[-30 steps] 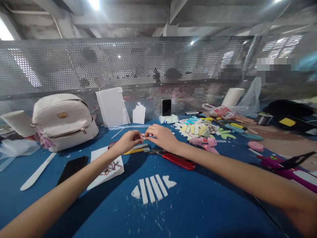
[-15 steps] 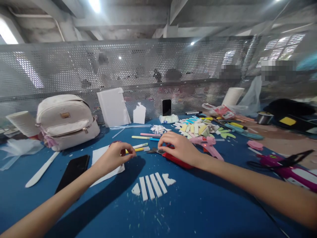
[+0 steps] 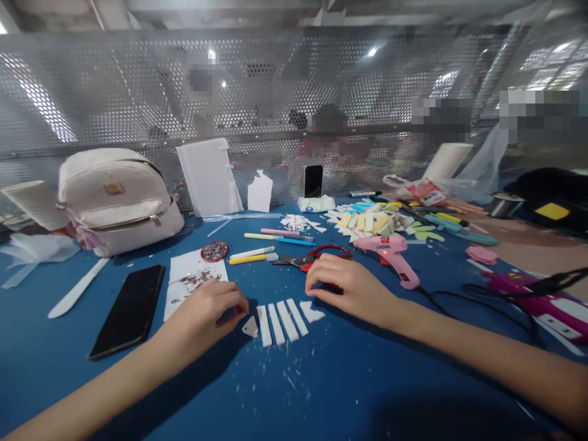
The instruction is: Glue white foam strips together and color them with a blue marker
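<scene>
Several white foam pieces lie in a fish-like row: a pointed head piece, slim strips and a notched tail piece. My left hand is beside the head piece, fingers loosely curled and apart, with nothing visible in it. By the tail piece, my right hand rests with bent fingers, a gap between thumb and forefinger, holding nothing that I can see. Red-handled scissors lie just behind my right hand. White paper bearing colourful bits lies behind my left hand, with a round dish of beads at its corner.
A black phone and white plastic knife lie left, before a white backpack. Markers lie mid-table. A pink glue gun with a cord lies right, near coloured foam scraps. A perforated metal screen stands behind.
Both hands have come nearer to me and down beside the white pieces. My right hand has left the scissors, which stay on the table. The view has tilted downward.
</scene>
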A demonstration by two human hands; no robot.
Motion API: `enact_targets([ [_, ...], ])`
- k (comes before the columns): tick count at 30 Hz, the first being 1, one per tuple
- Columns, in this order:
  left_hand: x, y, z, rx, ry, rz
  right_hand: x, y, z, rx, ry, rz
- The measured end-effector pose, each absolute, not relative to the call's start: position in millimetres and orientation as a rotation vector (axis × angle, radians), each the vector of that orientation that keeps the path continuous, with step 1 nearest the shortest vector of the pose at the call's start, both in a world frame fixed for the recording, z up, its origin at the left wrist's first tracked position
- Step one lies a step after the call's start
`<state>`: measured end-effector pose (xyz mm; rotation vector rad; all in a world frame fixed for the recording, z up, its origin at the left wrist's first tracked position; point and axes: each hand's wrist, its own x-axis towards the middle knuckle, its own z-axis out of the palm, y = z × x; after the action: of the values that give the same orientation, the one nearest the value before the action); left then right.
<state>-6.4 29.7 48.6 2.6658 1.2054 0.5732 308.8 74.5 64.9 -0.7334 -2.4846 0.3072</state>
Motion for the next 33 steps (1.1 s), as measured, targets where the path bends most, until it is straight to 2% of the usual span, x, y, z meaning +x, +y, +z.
enact_targets([
  [5,-6.7,21.0,36.2,2.867,1.150,0.656,312.8,77.3,54.5,-0.679,-2.560,0.268],
  [17,-3.0,13.2,19.1,3.162,0.982,0.925,315.0,77.5,39.2,-0.458,-2.608,-0.179],
  [25,-5.6,6.1,15.2,3.180,1.033,0.904,317.5,73.1,42.7,-0.597,-2.693,-0.204],
  [33,2.7,8.9,21.1,3.240,1.040,0.901,317.2,73.1,42.1,-0.528,-2.649,-0.349],
])
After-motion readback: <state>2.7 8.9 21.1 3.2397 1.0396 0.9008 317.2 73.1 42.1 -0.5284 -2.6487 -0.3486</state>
